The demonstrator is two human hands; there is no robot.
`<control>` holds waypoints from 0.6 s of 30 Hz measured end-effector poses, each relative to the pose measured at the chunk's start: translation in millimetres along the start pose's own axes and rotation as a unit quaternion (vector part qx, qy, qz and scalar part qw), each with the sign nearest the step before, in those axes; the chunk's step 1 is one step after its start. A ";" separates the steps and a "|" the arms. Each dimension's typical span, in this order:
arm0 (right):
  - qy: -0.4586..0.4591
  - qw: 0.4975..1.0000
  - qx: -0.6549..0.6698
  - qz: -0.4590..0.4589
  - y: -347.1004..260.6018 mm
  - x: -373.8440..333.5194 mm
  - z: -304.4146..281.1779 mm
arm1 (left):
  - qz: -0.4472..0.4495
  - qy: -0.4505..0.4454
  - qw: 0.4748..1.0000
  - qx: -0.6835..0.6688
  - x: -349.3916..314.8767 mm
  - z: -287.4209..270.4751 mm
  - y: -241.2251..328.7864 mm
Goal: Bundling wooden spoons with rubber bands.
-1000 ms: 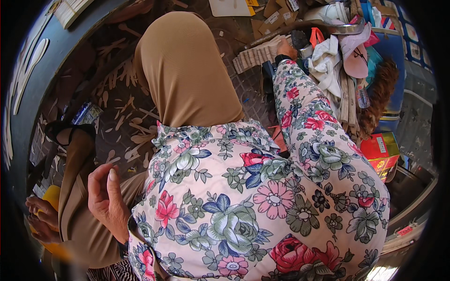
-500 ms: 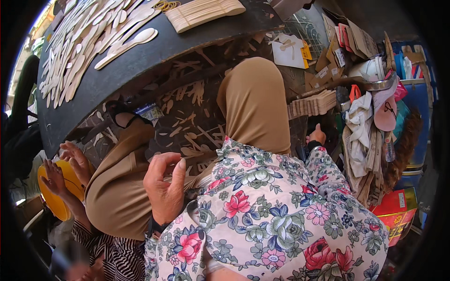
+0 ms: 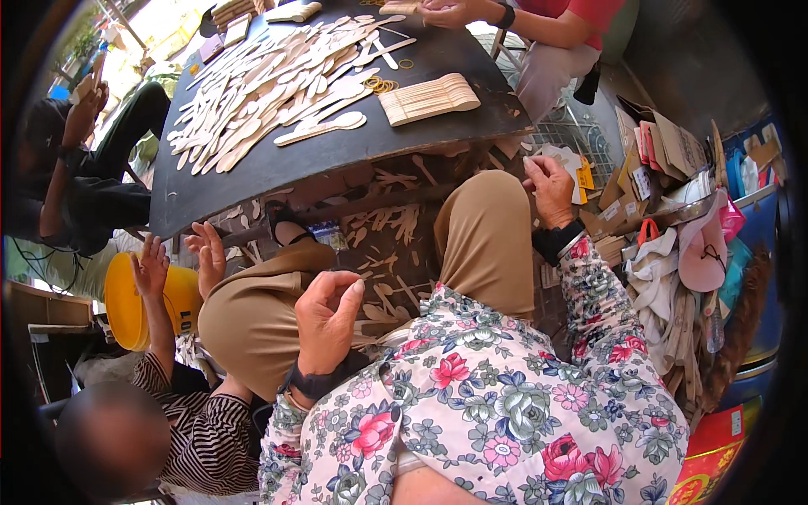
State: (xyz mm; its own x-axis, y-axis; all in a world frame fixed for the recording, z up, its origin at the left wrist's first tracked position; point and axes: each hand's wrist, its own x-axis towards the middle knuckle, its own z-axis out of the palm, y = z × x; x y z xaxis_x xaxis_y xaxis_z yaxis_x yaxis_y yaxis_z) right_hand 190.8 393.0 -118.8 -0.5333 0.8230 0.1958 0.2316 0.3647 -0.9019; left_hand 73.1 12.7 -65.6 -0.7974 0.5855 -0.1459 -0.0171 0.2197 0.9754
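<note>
My left hand (image 3: 326, 324) is raised over my lap, its fingers curled in and the thumb close against them; nothing shows in it. Beyond my right knee, my right hand (image 3: 551, 194) is lifted with loosely bent, parted fingers, and I see nothing held there. Ahead, a dark table (image 3: 227, 198) bears a spread pile of wooden spoons (image 3: 269, 93). A neat bundle of wooden spoons or sticks (image 3: 429, 99) lies near its right edge, beside yellow rubber bands (image 3: 380, 84). Two spoons (image 3: 320, 128) lie apart at the near edge.
A person in stripes (image 3: 210, 438) sits at left, hands raised by a yellow bucket (image 3: 135, 299). Across the table, another person's hands (image 3: 450, 12) hold a bundle; a dark-clothed person (image 3: 63, 181) sits far left. Cardboard (image 3: 665, 139) and cloths (image 3: 652, 278) crowd the right. Spoons litter the floor.
My right hand has come up and forward from beside the stacked wooden pieces at my right. The left hand stays curled. The view has shifted, showing more of the table and people.
</note>
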 end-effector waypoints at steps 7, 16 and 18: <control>-0.073 0.883 -0.257 -0.387 -50.5 74.5 55.0 | 0.044 0.003 0.999 -0.009 9.4 -14.2 45.6; -0.095 0.839 -0.330 -0.422 -33.3 127.2 80.0 | 0.100 -0.056 0.993 0.021 51.2 -0.5 79.1; -0.091 0.838 -0.328 -0.426 -33.7 134.0 67.7 | 0.102 -0.050 0.993 0.031 51.9 4.8 71.1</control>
State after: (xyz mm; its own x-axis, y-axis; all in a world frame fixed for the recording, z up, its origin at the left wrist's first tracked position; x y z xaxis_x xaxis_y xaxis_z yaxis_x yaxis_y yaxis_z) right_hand 56.5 461.5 -88.2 -0.8337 0.0845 0.5457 0.0701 0.9964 -0.0471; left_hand 33.4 62.5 -4.6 -0.7167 0.6966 0.0343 0.1778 0.1349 0.9748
